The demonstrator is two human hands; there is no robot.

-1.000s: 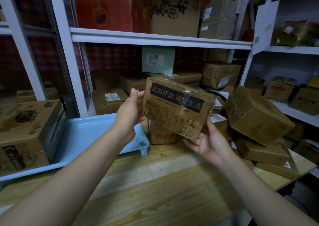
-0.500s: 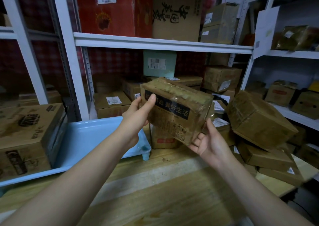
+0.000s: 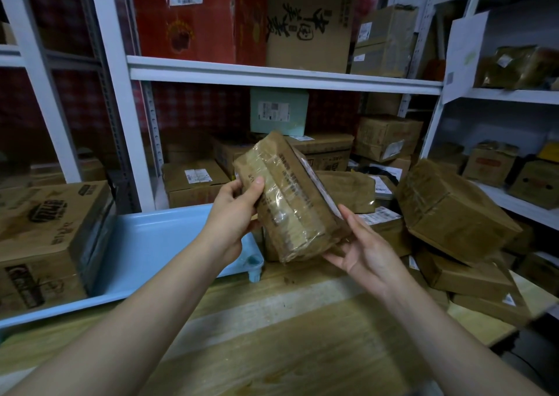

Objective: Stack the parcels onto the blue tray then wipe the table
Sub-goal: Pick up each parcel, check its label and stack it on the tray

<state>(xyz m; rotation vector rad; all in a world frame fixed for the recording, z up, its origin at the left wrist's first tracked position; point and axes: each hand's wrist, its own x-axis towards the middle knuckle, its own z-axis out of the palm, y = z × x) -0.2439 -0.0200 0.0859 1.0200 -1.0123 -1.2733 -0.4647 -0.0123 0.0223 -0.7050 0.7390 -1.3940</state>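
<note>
I hold one taped brown parcel in the air over the wooden table, near the middle of my view, tilted so its upper end leans toward 11 o'clock and its lower end toward 5 o'clock. My left hand grasps its upper left corner, with the thumb pressed on the glossy taped face and the fingers curled round behind. My right hand lies palm up beneath the lower right corner, with the fingers stretched out under the parcel and the thumb laid along its side; it carries the parcel rather than clenching it.

At 9 o'clock from the parcel the blue tray sits on the table, its near corner and foot just beside the parcel's lower end. A large printed carton stands on the tray at its far 9 o'clock end. At 3 o'clock a heap of parcels lies on the table, the top one tilted. At 12 o'clock white shelving holds more boxes.
</note>
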